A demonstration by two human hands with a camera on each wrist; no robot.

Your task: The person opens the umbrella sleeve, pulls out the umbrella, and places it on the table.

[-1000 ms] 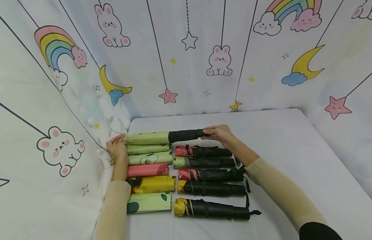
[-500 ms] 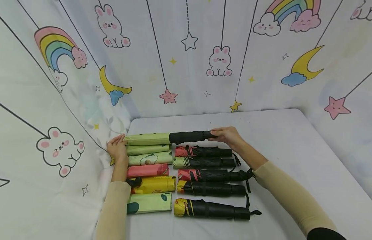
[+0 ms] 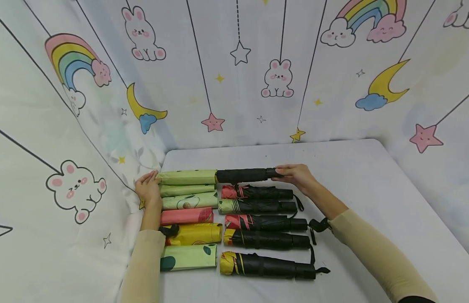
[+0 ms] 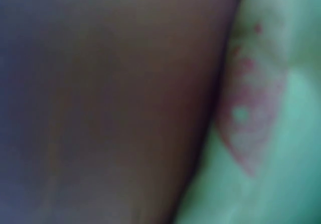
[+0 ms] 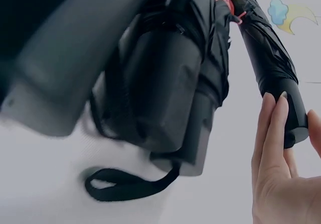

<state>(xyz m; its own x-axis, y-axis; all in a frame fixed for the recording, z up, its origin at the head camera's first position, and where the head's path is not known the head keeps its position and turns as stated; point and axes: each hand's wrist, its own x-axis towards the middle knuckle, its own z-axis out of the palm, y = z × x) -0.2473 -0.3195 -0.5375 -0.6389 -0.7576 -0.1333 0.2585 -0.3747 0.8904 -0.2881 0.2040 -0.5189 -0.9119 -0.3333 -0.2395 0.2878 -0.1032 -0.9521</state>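
Observation:
A folding umbrella with a black body lies across the back of the rows, its left part inside a light green cover. My left hand holds the cover's closed left end between fingers and thumb. At the other end, my right hand grips the umbrella's black handle, fingers on one side and thumb on the other in the right wrist view. Green fabric with a reddish print fills the right side of the left wrist view; a blurred dark shape hides the rest.
Below lie two columns on the white table. Flat covers in green, red and yellow are at left. Several folded black umbrellas with coloured tips and wrist straps lie at right. A printed curtain hangs behind.
My right hand has moved right and slightly nearer with the handle, and more of the black umbrella shows outside the cover. My left hand stays at the cover's end.

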